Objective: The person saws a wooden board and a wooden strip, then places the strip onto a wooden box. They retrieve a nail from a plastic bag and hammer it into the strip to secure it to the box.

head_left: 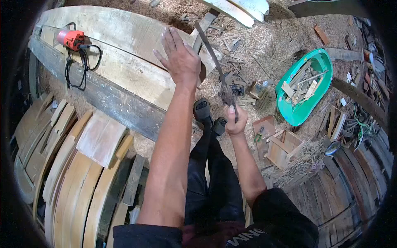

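Note:
My left hand lies flat over the end of a long pale board, fingers stretched and thumb out to the side. My right hand is wrapped round the near end of a long, narrow, dark-bladed tool. Its blade slants up and left, past the board's right end, with the tip beyond my left hand. The handle is mostly hidden in my fist, and I cannot tell whether it is a saw or a machete. A red power tool with a black cord sits at the far left of the boards.
A green plastic tub holds wood scraps at the right. Pliers with green handles lie by a small wooden box. Curved planks are stacked at the lower left. Wood chips and sawdust cover the ground around my feet.

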The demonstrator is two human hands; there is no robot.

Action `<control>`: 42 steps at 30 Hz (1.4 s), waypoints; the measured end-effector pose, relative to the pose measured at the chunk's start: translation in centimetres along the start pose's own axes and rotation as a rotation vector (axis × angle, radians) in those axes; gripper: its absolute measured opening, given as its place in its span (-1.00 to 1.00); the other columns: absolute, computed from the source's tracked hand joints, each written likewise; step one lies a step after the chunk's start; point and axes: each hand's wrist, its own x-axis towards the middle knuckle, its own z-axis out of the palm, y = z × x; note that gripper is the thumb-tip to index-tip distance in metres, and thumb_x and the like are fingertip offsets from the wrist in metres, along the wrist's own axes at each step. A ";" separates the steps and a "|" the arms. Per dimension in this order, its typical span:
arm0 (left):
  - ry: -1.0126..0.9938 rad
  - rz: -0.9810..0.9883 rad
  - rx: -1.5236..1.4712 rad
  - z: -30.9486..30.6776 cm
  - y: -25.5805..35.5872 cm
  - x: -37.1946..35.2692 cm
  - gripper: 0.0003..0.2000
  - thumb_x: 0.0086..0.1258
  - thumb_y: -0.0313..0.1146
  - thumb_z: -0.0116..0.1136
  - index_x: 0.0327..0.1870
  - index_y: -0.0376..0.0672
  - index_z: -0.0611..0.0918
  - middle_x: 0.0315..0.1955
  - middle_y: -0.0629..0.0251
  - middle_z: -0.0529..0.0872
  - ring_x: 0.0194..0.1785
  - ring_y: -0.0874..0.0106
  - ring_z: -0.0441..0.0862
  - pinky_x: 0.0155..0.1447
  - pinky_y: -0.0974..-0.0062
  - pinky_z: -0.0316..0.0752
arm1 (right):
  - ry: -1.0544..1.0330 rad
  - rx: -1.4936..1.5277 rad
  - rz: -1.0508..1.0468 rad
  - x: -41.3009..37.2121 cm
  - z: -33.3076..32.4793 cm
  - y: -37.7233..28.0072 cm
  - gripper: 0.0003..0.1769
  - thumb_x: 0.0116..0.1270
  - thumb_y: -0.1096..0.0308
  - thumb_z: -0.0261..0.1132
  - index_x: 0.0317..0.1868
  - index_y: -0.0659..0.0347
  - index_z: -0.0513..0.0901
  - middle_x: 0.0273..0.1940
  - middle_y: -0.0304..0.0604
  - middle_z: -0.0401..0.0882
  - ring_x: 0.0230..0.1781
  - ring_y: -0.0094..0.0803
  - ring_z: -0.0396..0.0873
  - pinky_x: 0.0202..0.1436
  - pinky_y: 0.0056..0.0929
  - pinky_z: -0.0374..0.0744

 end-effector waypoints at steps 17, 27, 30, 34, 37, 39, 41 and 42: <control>-0.004 0.017 0.014 0.0 -0.2 0.1 -0.36 0.46 -0.26 -0.12 0.56 -0.19 0.13 0.57 0.18 0.09 0.63 0.24 -0.02 0.58 -0.20 -0.32 | -0.087 -0.086 -0.109 5.6 2.5 -6.6 -0.60 0.45 0.20 0.22 -0.51 0.26 0.47 -0.66 -0.30 0.30 -0.62 -0.56 0.27 -0.52 -0.44 0.27; 0.047 0.028 -0.064 0.5 -0.5 0.5 -0.34 0.45 -0.16 -0.07 0.55 -0.15 0.17 0.56 0.17 0.14 0.62 0.23 0.01 0.58 -0.20 -0.38 | -0.096 0.324 0.125 10.7 3.3 -9.2 -0.53 0.53 0.05 0.16 -0.52 0.15 0.44 -0.60 -0.43 0.37 -0.59 -0.69 0.28 -0.51 -0.57 0.24; 0.014 0.093 -0.110 0.1 -0.4 -0.3 -0.38 0.44 -0.08 -0.02 0.51 -0.08 0.29 0.55 0.21 0.16 0.61 0.23 0.06 0.57 -0.24 -0.40 | -0.085 0.102 -0.030 8.8 4.4 -9.4 -0.58 0.48 0.05 0.23 -0.43 0.20 0.54 -0.58 -0.46 0.33 -0.56 -0.70 0.24 -0.49 -0.58 0.24; 0.001 0.276 -0.245 -0.1 -1.4 -0.1 -0.54 0.38 -0.08 0.13 0.26 -0.04 0.57 0.43 0.31 0.35 0.52 0.24 0.22 0.54 -0.34 -0.35 | -0.028 -0.006 -0.103 9.0 5.0 -8.9 -0.63 0.44 0.12 0.29 -0.39 0.25 0.59 -0.60 -0.45 0.31 -0.56 -0.68 0.23 -0.51 -0.55 0.23; 0.043 0.321 -0.422 -0.8 -1.3 -0.2 -0.71 0.38 -0.17 0.18 0.03 -0.05 0.67 0.17 0.16 0.56 0.28 0.21 0.46 0.41 -0.11 0.14 | -0.044 -0.013 -0.085 8.8 4.1 -10.7 -0.66 0.43 0.17 0.30 -0.40 0.28 0.58 -0.60 -0.46 0.35 -0.57 -0.69 0.25 -0.52 -0.55 0.24; -0.008 0.291 -0.730 -2.6 -0.9 -0.3 -0.74 0.42 -0.17 0.16 -0.06 -0.13 0.67 -0.03 0.03 0.68 0.07 0.16 0.62 0.22 0.09 0.42 | -0.040 0.004 -0.088 7.7 2.9 -12.5 -0.67 0.43 0.18 0.30 -0.38 0.28 0.59 -0.59 -0.48 0.37 -0.57 -0.70 0.26 -0.52 -0.57 0.25; -0.329 0.086 -0.810 -6.7 0.1 -1.3 -0.73 0.47 -0.16 0.13 -0.18 -0.24 0.64 -0.35 0.14 0.64 -0.26 0.34 0.58 -0.15 0.31 0.43 | -0.055 0.010 -0.088 5.9 1.6 -14.8 -0.70 0.44 0.21 0.30 -0.34 0.29 0.62 -0.58 -0.49 0.39 -0.56 -0.72 0.28 -0.51 -0.61 0.28; -0.488 -0.012 -0.844 -9.1 0.6 -1.8 -0.69 0.50 -0.16 0.12 -0.24 -0.29 0.63 -0.51 0.19 0.63 -0.43 0.42 0.56 -0.33 0.42 0.43 | -0.066 0.074 -0.073 4.4 1.1 -16.5 -0.71 0.44 0.22 0.30 -0.33 0.29 0.61 -0.57 -0.48 0.40 -0.56 -0.72 0.29 -0.50 -0.61 0.29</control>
